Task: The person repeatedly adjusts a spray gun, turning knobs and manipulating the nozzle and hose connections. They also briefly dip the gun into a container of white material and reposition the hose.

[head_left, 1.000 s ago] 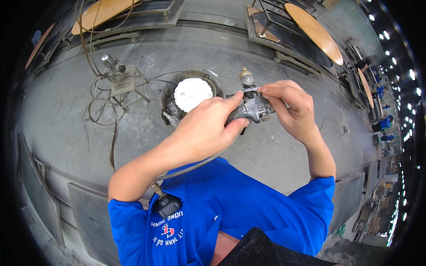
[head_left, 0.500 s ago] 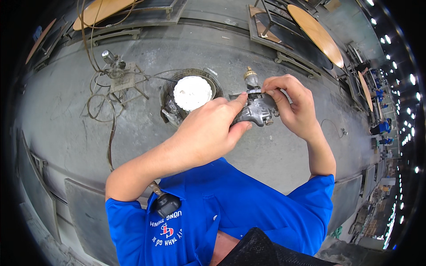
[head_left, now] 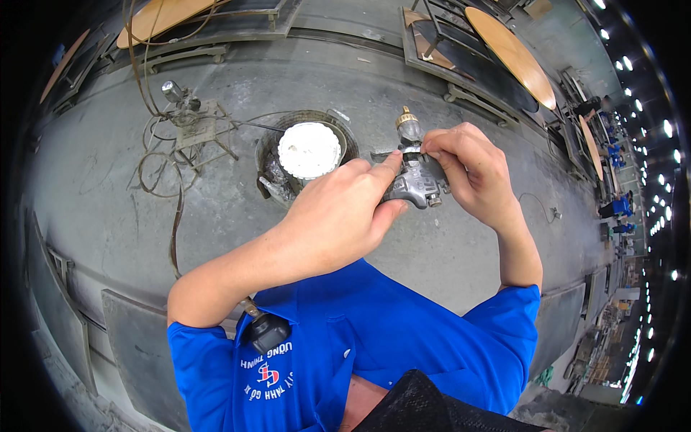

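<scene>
A grey metal spray gun (head_left: 412, 186) with a brass tip (head_left: 406, 117) is held out in front of me, the tip facing away. My left hand (head_left: 335, 209) wraps round its body, forefinger stretched along the neck just behind the tip. On the gun's right side, my right hand (head_left: 475, 164) pinches thumb and fingers at a pale ring or band (head_left: 412, 150) on the neck. Whether the fingertips hold a separate small piece is hidden. By my left upper arm hangs a black rounded piece (head_left: 268, 331) on a metal fitting.
A dark round tub (head_left: 350, 135) on the floor bears a white scalloped container (head_left: 309, 151). Left of it stand a small pump on a frame (head_left: 193, 119) and looping hoses (head_left: 175, 230). Oval wooden tops (head_left: 509, 56) lie on far racks. Workers in blue (head_left: 615, 207) are far right.
The view has shifted slightly. My right fingertips have moved a little at the gun's neck, while my left hand keeps its grip.
</scene>
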Demonstrator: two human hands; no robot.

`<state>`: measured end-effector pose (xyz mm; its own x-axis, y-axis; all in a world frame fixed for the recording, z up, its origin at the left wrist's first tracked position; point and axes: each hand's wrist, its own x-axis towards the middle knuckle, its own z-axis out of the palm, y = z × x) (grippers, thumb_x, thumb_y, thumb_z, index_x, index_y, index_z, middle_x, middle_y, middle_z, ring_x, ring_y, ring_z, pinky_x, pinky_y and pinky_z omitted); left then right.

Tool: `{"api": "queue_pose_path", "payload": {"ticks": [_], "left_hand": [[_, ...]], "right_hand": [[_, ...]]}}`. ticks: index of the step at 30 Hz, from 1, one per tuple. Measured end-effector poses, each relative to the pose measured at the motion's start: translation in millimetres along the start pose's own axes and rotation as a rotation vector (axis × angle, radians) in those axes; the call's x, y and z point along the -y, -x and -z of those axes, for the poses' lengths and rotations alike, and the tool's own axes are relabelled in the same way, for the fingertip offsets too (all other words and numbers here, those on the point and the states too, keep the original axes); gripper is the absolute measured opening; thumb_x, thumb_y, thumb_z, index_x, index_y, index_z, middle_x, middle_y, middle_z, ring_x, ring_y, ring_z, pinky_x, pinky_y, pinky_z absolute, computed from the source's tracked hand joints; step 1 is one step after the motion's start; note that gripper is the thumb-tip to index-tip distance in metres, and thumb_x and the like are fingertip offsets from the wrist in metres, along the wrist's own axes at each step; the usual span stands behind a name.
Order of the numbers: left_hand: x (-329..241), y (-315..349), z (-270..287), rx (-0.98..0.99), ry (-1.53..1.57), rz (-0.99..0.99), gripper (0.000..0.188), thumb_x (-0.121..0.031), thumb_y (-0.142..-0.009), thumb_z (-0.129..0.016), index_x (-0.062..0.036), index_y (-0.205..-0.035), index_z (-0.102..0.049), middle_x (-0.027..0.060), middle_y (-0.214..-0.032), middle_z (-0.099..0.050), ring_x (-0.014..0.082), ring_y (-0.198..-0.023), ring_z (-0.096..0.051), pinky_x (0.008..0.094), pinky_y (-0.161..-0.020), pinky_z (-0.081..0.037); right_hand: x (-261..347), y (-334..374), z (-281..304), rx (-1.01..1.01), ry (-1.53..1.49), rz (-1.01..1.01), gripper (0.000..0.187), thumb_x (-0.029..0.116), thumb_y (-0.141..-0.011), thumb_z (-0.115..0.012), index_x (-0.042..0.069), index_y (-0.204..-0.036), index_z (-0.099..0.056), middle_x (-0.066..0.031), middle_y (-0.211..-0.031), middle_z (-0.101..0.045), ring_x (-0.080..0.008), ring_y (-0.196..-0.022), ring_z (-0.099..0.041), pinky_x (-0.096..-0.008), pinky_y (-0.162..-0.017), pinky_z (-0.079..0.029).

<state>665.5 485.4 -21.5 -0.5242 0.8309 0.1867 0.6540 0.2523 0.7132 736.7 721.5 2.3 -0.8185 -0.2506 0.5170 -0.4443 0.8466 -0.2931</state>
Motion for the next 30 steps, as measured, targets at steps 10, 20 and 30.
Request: {"api": "queue_pose_path", "payload": {"ticks": [10,20,30], "left_hand": [[16,-7,-12,0.044,-0.002,0.006,0.065,-0.028,-0.099,-0.068,0.0052,-0.152,-0.048,0.0266,-0.113,-0.069,0.0416,-0.108,-0.068,0.0491,-0.093,-0.055],[67,23,21,-0.394,0.469,0.068,0.052,-0.018,-0.098,-0.068,-0.0053,-0.144,-0.047,0.0124,-0.089,-0.065,0.0193,-0.084,-0.062,0.0357,-0.078,-0.050],[106,115,19,-1.159,0.657,0.067,0.043,-0.015,-0.107,-0.065,-0.0111,-0.148,-0.051,-0.0015,-0.105,-0.059,0.0068,-0.079,-0.051,0.0265,-0.071,-0.046]], "right_hand": [[-14,9,-3,0.001,0.110,0.078,0.024,-0.008,-0.083,-0.073,0.004,-0.104,-0.072,-0.0124,-0.092,-0.072,-0.0310,-0.077,-0.065,-0.0399,-0.066,-0.052],[-90,15,3,-0.586,-0.501,-0.361,0.028,0.014,-0.113,-0.053,-0.001,-0.135,-0.059,-0.0075,-0.112,-0.066,-0.0146,-0.101,-0.063,-0.0309,-0.097,-0.053],[-137,-18,-101,-0.415,-0.918,-0.492,0.035,0.023,-0.110,-0.059,0.003,-0.139,-0.058,-0.0023,-0.104,-0.063,-0.0094,-0.092,-0.059,-0.0270,-0.085,-0.051]]}}
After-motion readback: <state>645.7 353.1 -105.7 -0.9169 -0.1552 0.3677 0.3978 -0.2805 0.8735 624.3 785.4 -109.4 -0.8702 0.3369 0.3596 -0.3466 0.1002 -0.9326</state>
